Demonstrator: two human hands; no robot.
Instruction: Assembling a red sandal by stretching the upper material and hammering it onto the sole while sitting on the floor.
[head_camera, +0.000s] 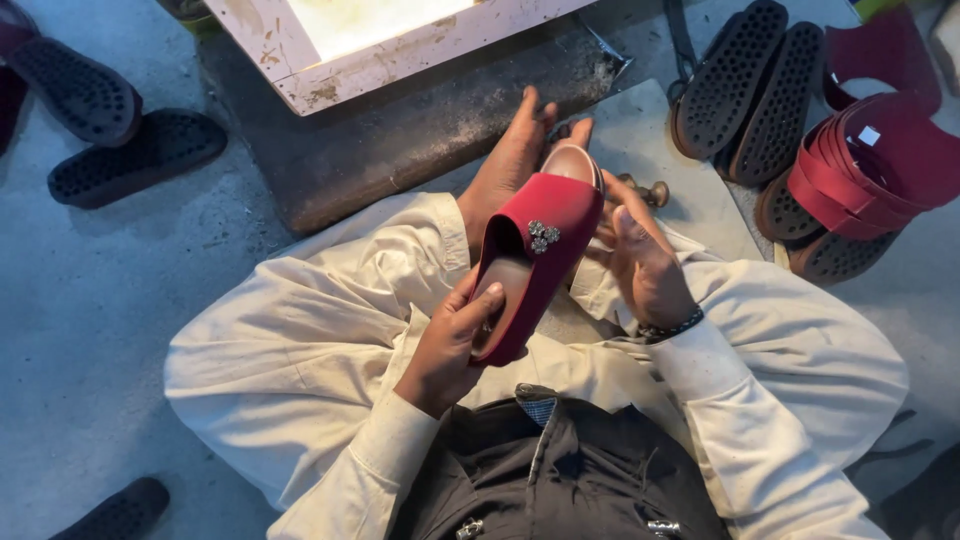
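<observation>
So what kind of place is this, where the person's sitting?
Most likely a small shoemaking workshop, worked on the floor. The left hand holds a red slip-on shoe, loose black soles lie around, and a stack of red shoe uppers sits nearby.

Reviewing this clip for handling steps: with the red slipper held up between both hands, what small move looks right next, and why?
Probably press the right hand against the side of the red slipper near the toe. The left hand grips the heel end, the slipper is tilted up over the lap, and the right hand's fingers sit at its edge, so that side seems to be the one being worked or checked.
</observation>
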